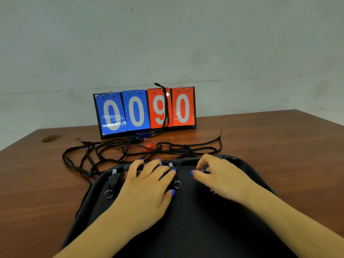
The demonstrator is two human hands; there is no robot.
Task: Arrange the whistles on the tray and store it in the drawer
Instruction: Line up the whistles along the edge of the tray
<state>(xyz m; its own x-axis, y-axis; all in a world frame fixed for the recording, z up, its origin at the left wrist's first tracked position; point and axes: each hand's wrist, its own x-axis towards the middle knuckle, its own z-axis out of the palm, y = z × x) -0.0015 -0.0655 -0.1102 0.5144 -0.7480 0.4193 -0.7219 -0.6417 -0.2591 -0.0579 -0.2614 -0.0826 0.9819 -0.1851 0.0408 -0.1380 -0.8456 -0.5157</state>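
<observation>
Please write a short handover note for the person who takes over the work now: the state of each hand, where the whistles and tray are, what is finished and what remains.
Left hand: fingers spread over whistles in the middle of the tray's far row; no clear grip visible.
Right hand: fingertips pinch a small blue whistle near the far right of the row.
Tray: black, on the table in front of the person.
Done: a black whistle lies at the left of the row, another in the middle.
Left: a red whistle and a dark one lie among the lanyards before the scoreboard. No drawer in view; storing is not yet done.
</observation>
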